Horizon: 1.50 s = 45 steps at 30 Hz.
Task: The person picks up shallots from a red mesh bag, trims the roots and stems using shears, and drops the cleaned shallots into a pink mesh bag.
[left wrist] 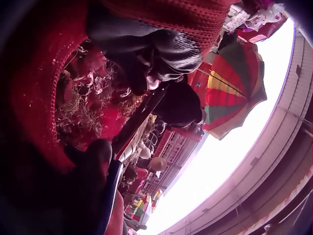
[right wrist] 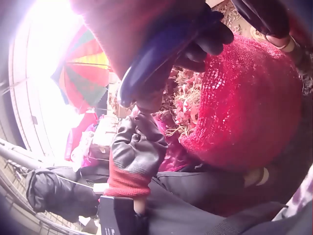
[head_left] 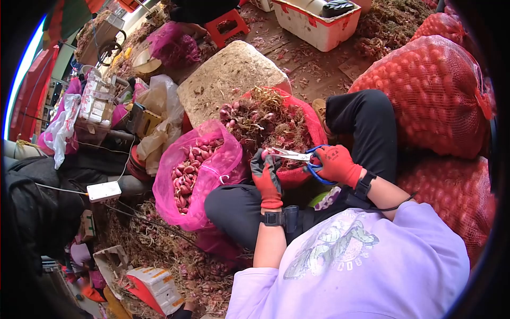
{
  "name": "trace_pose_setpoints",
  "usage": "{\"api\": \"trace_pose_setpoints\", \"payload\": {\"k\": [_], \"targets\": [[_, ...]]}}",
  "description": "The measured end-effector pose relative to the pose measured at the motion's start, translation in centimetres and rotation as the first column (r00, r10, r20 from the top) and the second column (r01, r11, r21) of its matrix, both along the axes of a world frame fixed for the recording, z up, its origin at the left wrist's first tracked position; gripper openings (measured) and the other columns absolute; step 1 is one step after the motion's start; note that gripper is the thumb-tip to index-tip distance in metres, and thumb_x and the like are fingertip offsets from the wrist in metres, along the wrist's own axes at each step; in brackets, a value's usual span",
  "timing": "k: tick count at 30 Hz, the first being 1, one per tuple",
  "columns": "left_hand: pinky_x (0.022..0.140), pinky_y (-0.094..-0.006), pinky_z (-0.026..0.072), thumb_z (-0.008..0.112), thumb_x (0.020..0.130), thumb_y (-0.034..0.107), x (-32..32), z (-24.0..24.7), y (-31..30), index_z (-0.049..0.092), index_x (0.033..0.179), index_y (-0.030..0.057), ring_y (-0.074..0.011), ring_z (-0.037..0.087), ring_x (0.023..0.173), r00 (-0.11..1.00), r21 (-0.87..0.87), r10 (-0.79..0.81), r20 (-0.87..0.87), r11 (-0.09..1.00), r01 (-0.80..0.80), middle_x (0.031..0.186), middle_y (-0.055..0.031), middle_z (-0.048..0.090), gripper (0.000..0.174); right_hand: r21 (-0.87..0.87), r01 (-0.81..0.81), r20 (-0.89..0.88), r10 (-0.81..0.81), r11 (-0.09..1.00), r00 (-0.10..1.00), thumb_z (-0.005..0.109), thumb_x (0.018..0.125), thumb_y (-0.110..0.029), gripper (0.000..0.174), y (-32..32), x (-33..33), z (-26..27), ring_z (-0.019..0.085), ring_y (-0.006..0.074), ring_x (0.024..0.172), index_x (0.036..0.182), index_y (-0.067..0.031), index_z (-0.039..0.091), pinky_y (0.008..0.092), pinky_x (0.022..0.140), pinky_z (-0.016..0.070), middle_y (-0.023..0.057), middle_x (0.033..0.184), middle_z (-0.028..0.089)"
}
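Note:
My left hand (head_left: 267,181), in a red and black glove, pinches a small pink shallot (head_left: 265,154) by its fingertips. My gloved right hand (head_left: 337,166) grips the blue handles of a pair of scissors (head_left: 291,154). The blades point left, their tips right at the shallot. Both hands are over the near edge of a red mesh bag (head_left: 312,121) piled with rooty, untrimmed shallots (head_left: 255,123). To the left, a pink mesh bag (head_left: 166,186) holds cleaned shallots (head_left: 186,178). In the right wrist view, the blue handle (right wrist: 151,61) covers much of the right fingers.
Large full red mesh sacks (head_left: 425,90) stand at the right. Beyond the bags lies a dirty pale slab (head_left: 228,74); a white foam box (head_left: 319,26) and a red stool (head_left: 226,26) are farther back. A white power strip (head_left: 103,191) hangs at left, and dry trimmings (head_left: 143,234) litter the ground.

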<state>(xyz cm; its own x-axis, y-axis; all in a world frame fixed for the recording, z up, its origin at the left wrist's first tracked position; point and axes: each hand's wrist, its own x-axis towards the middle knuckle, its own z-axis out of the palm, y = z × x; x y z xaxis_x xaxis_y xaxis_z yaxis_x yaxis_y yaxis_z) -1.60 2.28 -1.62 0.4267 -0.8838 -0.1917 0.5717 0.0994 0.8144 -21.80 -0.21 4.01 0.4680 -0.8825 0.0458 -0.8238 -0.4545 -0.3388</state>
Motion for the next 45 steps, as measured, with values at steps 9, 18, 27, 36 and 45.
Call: {"api": "trace_pose_setpoints", "payload": {"k": [9,18,27,36,45], "targets": [[0.077,-0.0277,0.0524,0.052,0.086,-0.006,0.2,-1.1,0.1,0.052,0.114,-0.0007,-0.0162,0.060,0.091,0.992,0.012,-0.038,0.119,0.999,0.037,0.105,-0.0076,0.058,0.029,0.088,0.040,-0.177,-0.024,0.995,0.984,0.060,0.075,-0.045,0.035,-0.9,-0.8,-1.2,0.063,0.0276,0.067,0.080,-0.0097,0.063,0.0387,0.058,0.0468,0.0117,0.070,0.063],[0.079,-0.0279,0.0520,0.057,0.090,0.011,0.0,0.6,0.4,0.052,0.116,0.0058,-0.0156,0.061,0.093,0.950,0.049,-0.191,-0.246,0.977,0.209,0.106,-0.0050,0.059,0.027,0.451,-0.049,0.249,-0.072,0.891,0.966,0.059,0.077,-0.056,0.050,-0.8,-1.1,-0.8,0.063,0.0301,0.069,0.079,-0.0066,0.066,0.0385,0.063,0.0491,0.0152,0.068,0.063],[0.082,-0.0257,0.0505,0.057,0.089,0.004,0.1,-0.6,-0.1,0.050,0.121,0.0029,-0.0135,0.059,0.096,0.983,-0.024,-0.173,-0.064,0.985,0.172,0.107,-0.0047,0.057,0.033,0.111,0.022,-0.012,-0.021,0.994,1.000,0.055,0.076,-0.061,0.058,-0.2,0.0,0.2,0.064,0.0283,0.074,0.090,-0.0057,0.065,0.0381,0.066,0.0486,0.0139,0.077,0.064],[0.081,-0.0248,0.0504,0.056,0.086,-0.005,-0.6,0.3,0.0,0.052,0.117,-0.0005,-0.0133,0.059,0.090,0.994,0.003,-0.109,-0.006,0.994,0.109,0.105,-0.0058,0.057,0.031,0.375,0.089,-0.123,-0.046,0.923,0.991,0.054,0.078,-0.055,0.050,-0.9,-0.2,0.4,0.064,0.0295,0.076,0.083,-0.0067,0.066,0.0391,0.066,0.0485,0.0145,0.078,0.065],[0.075,-0.0225,0.0505,0.058,0.087,0.001,-0.5,-0.1,-0.1,0.052,0.115,-0.0039,-0.0137,0.060,0.087,0.976,-0.002,-0.216,-0.022,0.976,0.216,0.100,-0.0073,0.059,0.029,0.093,0.033,0.196,-0.051,0.995,0.979,0.063,0.076,-0.042,0.042,-0.7,0.1,-1.1,0.063,0.0283,0.084,0.098,-0.0056,0.062,0.0376,0.072,0.0487,0.0146,0.091,0.064]]}}
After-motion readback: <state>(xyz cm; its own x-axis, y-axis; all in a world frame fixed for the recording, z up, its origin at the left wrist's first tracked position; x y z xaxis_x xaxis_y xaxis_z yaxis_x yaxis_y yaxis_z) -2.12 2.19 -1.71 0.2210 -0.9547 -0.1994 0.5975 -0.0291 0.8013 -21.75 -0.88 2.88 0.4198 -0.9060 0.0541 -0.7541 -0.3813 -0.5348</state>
